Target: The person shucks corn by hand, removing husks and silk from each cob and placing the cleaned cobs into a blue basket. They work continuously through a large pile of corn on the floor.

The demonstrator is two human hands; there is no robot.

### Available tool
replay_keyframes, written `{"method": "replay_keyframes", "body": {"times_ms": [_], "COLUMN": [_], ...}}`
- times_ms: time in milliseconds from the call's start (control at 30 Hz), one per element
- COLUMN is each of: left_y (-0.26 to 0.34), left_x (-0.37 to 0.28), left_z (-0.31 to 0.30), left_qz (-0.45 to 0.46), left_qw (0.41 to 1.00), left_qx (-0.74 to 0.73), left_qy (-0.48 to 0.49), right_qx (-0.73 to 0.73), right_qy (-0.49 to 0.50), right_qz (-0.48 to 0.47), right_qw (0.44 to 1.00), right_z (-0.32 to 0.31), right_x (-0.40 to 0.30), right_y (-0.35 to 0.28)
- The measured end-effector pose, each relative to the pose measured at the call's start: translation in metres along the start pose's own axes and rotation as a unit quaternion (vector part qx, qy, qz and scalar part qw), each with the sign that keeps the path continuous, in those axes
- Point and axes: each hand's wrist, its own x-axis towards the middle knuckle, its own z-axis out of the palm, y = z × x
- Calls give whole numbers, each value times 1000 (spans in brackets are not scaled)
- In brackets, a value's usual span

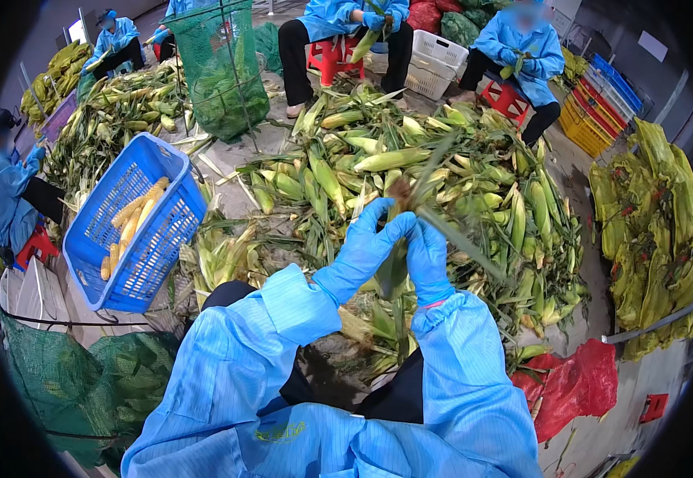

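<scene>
Both my hands wear blue gloves and meet at one ear of corn (395,266) in its green husk, held over my lap. Its brown silk tip (400,190) points away from me, and loose husk leaves stick out to the right, blurred. My left hand (365,248) grips the ear near the silk, thumb towards the other hand. From the right side, my right hand (428,257) closes around the same ear. The fingers hide much of it. Beyond my hands spreads a heap of unhusked corn (391,158) mixed with stripped husks.
Left of me, a tilted blue plastic crate (143,272) holds several husked yellow cobs (134,218). Green mesh bags (89,382) with husks stand at the lower left. A red bag (579,382) lies at the right. Co-workers (352,24) sit on red stools around the heap.
</scene>
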Motion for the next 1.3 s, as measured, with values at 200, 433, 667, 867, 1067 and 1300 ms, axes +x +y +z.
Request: {"method": "replay_keyframes", "body": {"times_ms": [200,433,667,867,1067,1300], "left_y": [13,34,-6,-7,37,7], "left_x": [2,5,2,24,28,-14], "left_z": [-2,-5,-4,-23,-64,-29], "left_qz": [-85,-113,-50,-200,-150,-371], "left_qw": [982,988,992,873,823,838], "left_qx": [-147,-59,53,-412,-518,-399], "left_qy": [79,85,98,167,181,35], "right_qx": [-36,31,-44,47,261,151], "right_qy": [-6,58,16,126,268,120], "right_qz": [-27,59,74,71,138,34], "right_qw": [999,996,996,988,917,981], "right_z": [8,-4,4,6,-92,-108], "right_x": [-4,7,2,14,53,70], "right_y": [-2,-19,-2,-4,22,48]}}
